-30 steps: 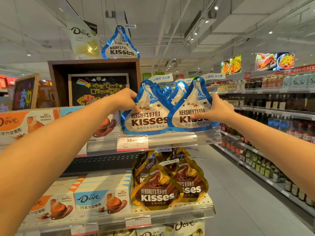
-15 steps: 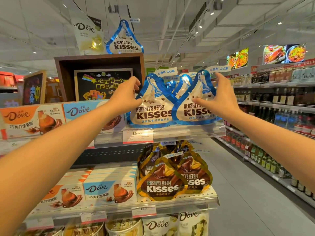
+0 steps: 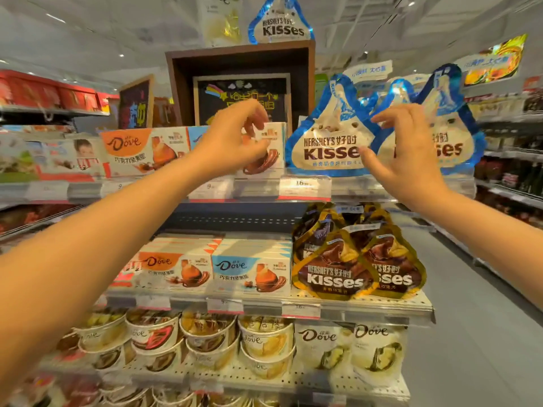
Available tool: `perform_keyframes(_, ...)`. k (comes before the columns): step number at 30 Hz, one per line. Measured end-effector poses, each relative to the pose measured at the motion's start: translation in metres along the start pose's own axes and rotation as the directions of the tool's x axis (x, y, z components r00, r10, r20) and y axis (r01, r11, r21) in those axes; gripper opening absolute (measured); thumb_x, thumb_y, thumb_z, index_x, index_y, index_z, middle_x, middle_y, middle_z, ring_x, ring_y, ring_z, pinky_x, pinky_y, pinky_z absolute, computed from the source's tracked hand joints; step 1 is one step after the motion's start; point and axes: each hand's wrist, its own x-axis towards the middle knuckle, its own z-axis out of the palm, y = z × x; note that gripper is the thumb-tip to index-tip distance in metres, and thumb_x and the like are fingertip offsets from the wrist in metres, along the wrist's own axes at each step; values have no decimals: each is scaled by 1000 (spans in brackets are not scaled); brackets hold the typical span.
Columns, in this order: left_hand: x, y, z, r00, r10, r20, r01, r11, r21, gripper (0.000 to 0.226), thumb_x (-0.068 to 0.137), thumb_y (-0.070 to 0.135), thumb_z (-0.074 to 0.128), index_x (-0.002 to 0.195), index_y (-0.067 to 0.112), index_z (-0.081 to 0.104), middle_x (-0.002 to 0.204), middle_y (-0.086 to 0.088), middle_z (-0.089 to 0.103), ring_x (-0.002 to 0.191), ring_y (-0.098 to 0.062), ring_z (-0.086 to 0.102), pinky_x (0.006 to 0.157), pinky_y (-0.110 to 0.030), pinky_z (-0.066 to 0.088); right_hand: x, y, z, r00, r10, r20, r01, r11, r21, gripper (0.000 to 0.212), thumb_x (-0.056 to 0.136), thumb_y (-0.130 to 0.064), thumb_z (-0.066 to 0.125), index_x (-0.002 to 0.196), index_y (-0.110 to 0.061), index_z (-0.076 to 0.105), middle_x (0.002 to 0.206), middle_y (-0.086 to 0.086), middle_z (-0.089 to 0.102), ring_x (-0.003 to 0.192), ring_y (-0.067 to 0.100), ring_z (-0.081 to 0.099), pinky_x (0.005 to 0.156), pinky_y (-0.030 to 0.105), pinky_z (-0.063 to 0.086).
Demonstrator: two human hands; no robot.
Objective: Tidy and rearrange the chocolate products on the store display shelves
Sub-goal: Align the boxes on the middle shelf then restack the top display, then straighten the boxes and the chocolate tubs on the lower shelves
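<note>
Both hands (left hand [image 3: 232, 136], right hand [image 3: 408, 151]) loosely spread before 2 blue Kisses bags [image 3: 329, 142], empty.

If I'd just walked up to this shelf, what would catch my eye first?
Probably the blue-and-white Kisses bags standing on the top shelf, with the person's right hand spread open in front of them. Just to their left, the left hand reaches at a Dove box on the same shelf. One shelf down, the gold-and-brown Kisses bags also stand out.

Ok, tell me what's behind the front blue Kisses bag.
More blue Kisses bags stand behind the front bag; only their tops show. How many is hidden.
</note>
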Motion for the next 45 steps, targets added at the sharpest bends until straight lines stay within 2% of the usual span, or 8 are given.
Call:
perform_keyframes(8, -92, -58, -15, 979, -21, 202, 49, 989, -139, 23, 79, 15, 67, 97, 7, 57, 76, 3, 55, 64, -8, 50, 59, -11, 39, -47, -72, 45, 955, -63, 289, 22, 989, 143, 26, 85, -17, 61, 105, -3, 55, 97, 11, 53, 83, 20, 51, 71, 33, 42)
perform_keyframes(16, -190, -129, -28, 900, -101, 425, 166, 979, -118, 16, 80, 12, 68, 92, 12, 59, 72, 7, 56, 59, -4, 50, 55, -9, 37, -118, -161, 113, 819, 57, 571, -211, 955, 208, 17, 84, -13, 64, 100, -9, 59, 81, -4, 53, 67, 12, 52, 64, 23, 40)
perform_keyframes(20, -243, -174, -40, 842, -125, 526, 247, 954, -170, 13, 74, 15, 61, 87, 12, 59, 66, 8, 52, 60, -2, 51, 53, -7, 37, -155, -201, 151, 734, 74, 675, -293, 931, 217, 13, 86, -16, 61, 98, -13, 61, 83, -2, 58, 71, 13, 54, 65, 32, 45)
perform_keyframes(26, -311, -245, -48, 728, -285, 624, 432, 897, -94, 11, 79, 5, 66, 86, 11, 60, 68, 3, 53, 57, -3, 47, 55, -16, 39, -189, -251, 196, 658, 90, 747, -405, 880, 250, 10, 87, -18, 61, 96, -19, 58, 84, -5, 56, 74, 12, 54, 62, 23, 42)
perform_keyframes(30, -350, -285, -46, 683, -407, 607, 519, 855, -12, 14, 71, 29, 62, 82, 20, 59, 69, 3, 55, 60, -10, 51, 60, -23, 42, -198, -277, 233, 594, 103, 798, -502, 822, 268, 5, 87, -18, 59, 91, -22, 56, 81, -6, 57, 73, 13, 56, 64, 31, 47)
perform_keyframes(34, -371, -315, -50, 643, -516, 566, 614, 789, 22, 16, 78, 4, 65, 78, 17, 56, 70, 0, 53, 61, -10, 48, 59, -17, 38, -198, -308, 286, 561, 48, 827, -505, 811, 295, 5, 89, -22, 58, 94, -23, 59, 85, -4, 61, 72, 15, 57, 64, 31, 46)
perform_keyframes(38, -398, -350, -64, 626, -621, 472, 666, 740, 90, 17, 78, 5, 66, 76, 18, 55, 65, 3, 56, 58, -7, 50, 57, -18, 39, -201, -349, 337, 526, -92, 846, -433, 826, 359, 12, 89, -21, 55, 97, -14, 61, 89, 3, 64, 77, 19, 58, 67, 33, 47)
perform_keyframes(45, -457, -437, -109, 372, -881, 291, 878, 436, 199, 16, 76, 9, 71, 73, 10, 55, 69, -7, 57, 69, -23, 55, 64, -29, 42, -195, -430, 414, 399, -134, 907, -483, 810, 332, 10, 89, -16, 52, 92, -9, 59, 85, 9, 63, 75, 23, 58, 64, 33, 47)
